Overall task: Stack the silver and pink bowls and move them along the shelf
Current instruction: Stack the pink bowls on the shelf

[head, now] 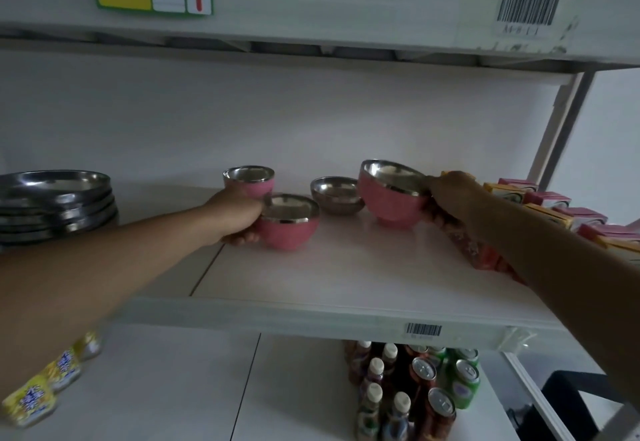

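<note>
On the white shelf point(346, 267), mid-frame, both hands gripped pink bowls: left hand point(239, 215) on one bowl point(289, 229), right hand point(450, 198) lifting another point(393, 194), tilted. Nesting them seemed next.

Steel plates point(55, 198) sit stacked at far left. Cartons point(554, 210) line the right; bottles point(375, 395) and cans point(441, 402) stand below.

The white shelf point(346, 277) carries stacked steel plates point(55, 205) at its left edge, a silver bowl point(336, 196) mid-back, and cartons point(554, 212) at its right edge.
</note>
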Motion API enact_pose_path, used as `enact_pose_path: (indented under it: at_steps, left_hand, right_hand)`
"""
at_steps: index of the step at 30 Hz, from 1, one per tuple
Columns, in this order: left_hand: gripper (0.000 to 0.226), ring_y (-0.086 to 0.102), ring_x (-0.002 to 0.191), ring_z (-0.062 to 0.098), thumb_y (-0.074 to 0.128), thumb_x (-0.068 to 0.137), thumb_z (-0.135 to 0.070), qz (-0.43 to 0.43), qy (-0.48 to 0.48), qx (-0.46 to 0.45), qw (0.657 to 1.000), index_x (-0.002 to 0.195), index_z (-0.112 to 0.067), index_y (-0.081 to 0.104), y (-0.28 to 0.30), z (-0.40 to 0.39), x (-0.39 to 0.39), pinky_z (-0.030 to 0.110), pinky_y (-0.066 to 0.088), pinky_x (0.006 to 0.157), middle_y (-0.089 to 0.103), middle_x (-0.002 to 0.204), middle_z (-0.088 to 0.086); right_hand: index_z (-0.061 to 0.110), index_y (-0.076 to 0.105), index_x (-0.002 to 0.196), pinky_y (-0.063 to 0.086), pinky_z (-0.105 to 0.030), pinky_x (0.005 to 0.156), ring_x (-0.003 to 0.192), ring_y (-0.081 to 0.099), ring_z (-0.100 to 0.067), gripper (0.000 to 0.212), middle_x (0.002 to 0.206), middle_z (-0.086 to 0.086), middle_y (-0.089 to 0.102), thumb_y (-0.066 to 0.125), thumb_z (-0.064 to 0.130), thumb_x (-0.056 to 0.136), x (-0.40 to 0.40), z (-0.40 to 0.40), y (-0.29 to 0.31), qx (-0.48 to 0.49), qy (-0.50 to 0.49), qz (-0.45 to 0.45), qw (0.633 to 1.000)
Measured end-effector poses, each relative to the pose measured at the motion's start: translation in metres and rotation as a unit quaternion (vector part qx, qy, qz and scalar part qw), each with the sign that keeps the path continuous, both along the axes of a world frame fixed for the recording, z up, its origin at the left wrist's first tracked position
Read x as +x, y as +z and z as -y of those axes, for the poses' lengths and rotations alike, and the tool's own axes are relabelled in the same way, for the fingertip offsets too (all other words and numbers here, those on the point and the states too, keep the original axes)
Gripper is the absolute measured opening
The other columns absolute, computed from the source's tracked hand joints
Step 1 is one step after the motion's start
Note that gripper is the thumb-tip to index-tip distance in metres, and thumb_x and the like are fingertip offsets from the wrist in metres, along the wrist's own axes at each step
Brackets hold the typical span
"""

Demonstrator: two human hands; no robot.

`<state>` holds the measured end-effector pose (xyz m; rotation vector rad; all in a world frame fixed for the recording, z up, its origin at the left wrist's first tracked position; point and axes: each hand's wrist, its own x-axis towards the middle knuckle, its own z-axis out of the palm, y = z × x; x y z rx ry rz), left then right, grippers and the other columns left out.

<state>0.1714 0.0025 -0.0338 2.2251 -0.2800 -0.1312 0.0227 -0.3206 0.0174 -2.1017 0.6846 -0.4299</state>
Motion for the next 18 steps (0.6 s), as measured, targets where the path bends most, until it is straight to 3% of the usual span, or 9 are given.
enact_pose_path:
  at_steps: [4, 7, 10, 13, 18]
  left_hand:
    - [0.045, 0.053, 0.034, 0.015, 0.052, 0.107, -0.035, 0.013, -0.046, 0.024, 0.999, 0.087, -0.003, 0.076, -0.008, 0.001, -0.028, 0.019, 0.040, 0.036, 0.069, 0.055, 0.009]
    - [0.049, 0.054, 0.037, 0.016, 0.049, 0.108, -0.036, 0.009, -0.055, 0.027, 0.998, 0.088, -0.001, 0.077, -0.011, 0.007, -0.041, 0.019, 0.041, 0.037, 0.072, 0.058, 0.011]
    - [0.063, 0.054, 0.040, 0.018, 0.048, 0.107, -0.050, -0.016, -0.067, 0.017, 0.997, 0.093, 0.003, 0.078, -0.012, 0.008, -0.049, 0.020, 0.043, 0.040, 0.077, 0.064, 0.014]
    - [0.085, 0.056, 0.037, 0.016, 0.029, 0.104, -0.074, -0.013, -0.035, 0.009, 0.999, 0.095, -0.004, 0.076, -0.012, -0.001, -0.050, 0.020, 0.045, 0.041, 0.077, 0.061, 0.012]
    - [0.079, 0.062, 0.039, 0.016, 0.027, 0.096, -0.082, 0.029, 0.032, 0.023, 0.999, 0.103, -0.018, 0.073, -0.011, -0.039, -0.041, 0.020, 0.047, 0.040, 0.079, 0.062, 0.009]
  right_hand:
    - [-0.003, 0.074, 0.088, 0.040, -0.027, 0.048, 0.047, 0.052, -0.025, 0.044, 0.070, -0.020, 0.067, 0.055, 0.033, 0.103, 0.003, -0.002, 0.020, 0.005, 0.023, 0.032, 0.999]
    - [0.000, 0.072, 0.080, 0.039, -0.030, 0.051, 0.045, 0.051, -0.023, 0.041, 0.064, -0.018, 0.065, 0.052, 0.029, 0.101, 0.012, -0.016, 0.030, 0.018, 0.055, 0.038, 0.998]
    - [0.002, 0.069, 0.071, 0.036, -0.028, 0.049, 0.042, 0.050, -0.022, 0.042, 0.059, -0.016, 0.062, 0.050, 0.029, 0.097, 0.020, -0.036, 0.033, 0.015, 0.096, 0.019, 0.995]
    - [0.002, 0.071, 0.072, 0.039, -0.027, 0.047, 0.043, 0.052, -0.023, 0.042, 0.057, -0.015, 0.066, 0.049, 0.028, 0.097, 0.027, -0.060, 0.026, -0.006, 0.121, 0.003, 0.993]
    - [0.003, 0.073, 0.071, 0.041, -0.026, 0.047, 0.051, 0.054, -0.025, 0.044, 0.063, -0.017, 0.066, 0.050, 0.030, 0.097, 0.027, -0.092, 0.008, -0.060, 0.162, -0.039, 0.984]
